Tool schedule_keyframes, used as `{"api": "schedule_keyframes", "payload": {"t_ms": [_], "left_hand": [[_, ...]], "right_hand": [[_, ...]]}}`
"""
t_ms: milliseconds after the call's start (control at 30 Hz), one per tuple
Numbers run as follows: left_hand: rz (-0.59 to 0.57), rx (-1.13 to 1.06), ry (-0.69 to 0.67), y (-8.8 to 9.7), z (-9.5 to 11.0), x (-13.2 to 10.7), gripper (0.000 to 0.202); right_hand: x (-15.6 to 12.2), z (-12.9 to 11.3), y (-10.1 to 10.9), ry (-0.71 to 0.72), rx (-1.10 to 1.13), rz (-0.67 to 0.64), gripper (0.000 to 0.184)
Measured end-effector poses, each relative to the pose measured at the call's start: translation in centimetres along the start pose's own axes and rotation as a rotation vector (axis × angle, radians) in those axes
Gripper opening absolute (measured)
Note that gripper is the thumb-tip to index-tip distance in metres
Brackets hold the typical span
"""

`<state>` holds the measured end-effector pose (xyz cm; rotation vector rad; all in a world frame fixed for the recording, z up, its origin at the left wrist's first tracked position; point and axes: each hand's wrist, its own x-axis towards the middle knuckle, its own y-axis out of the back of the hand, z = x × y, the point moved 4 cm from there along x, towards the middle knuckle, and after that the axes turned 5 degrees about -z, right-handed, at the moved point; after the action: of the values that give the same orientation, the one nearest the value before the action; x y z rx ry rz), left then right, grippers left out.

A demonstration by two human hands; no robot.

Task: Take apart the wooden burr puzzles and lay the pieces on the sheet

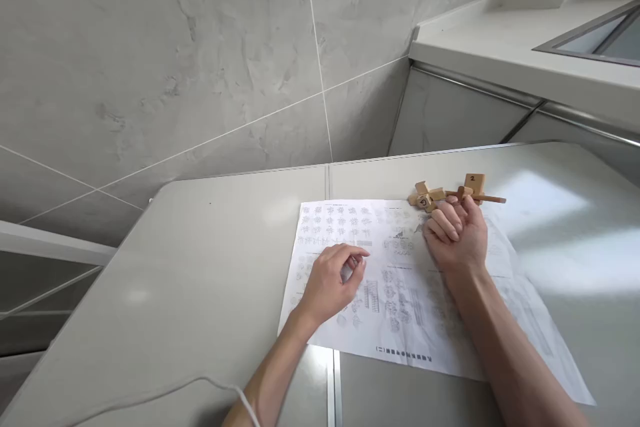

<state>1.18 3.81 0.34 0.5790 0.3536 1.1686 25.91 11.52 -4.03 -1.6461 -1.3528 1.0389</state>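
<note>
Your left grip (333, 277) is loosely curled above the printed sheet (400, 327), thumb and forefinger bent toward each other with a small gap between them, and you can see nothing held there. Your right grip (460, 237) is turned palm up with its fingers folded in; its fingertips are right at the wooden pieces, but you cannot tell whether they have closed on one.

Just past those fingertips is a block marked 2 (475, 181), and a slim brown stick (495, 199) reaches out to the right of your right grip. Beyond that grip and a little to its left sits a cluster of interlocked wood (424, 197), with a mark on the piece facing you.

The sheet spreads beneath both grips on the pale surface (200, 267), covered in small diagrams and creased. Nearer you than the left grip, a white cable (200, 379) runs up to your left forearm. Far ahead of both grips stands a grey tiled wall (200, 47).
</note>
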Motion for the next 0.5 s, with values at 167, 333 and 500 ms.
{"api": "schedule_keyframes", "payload": {"t_ms": [167,333,500], "left_hand": [[0.004,0.007,-0.002,0.00,0.00,0.01,0.015],[0.008,0.017,-0.004,0.02,0.09,0.03,0.015],[0.006,0.019,-0.008,0.07,0.09,0.02,0.017]], "right_hand": [[0.14,-0.41,-0.08,0.015,0.000,0.011,0.038],[0.08,-0.60,-0.28,0.042,-0.010,0.034,0.039],[-0.09,-0.70,-0.56,0.102,-0.132,0.023,0.025]]}}
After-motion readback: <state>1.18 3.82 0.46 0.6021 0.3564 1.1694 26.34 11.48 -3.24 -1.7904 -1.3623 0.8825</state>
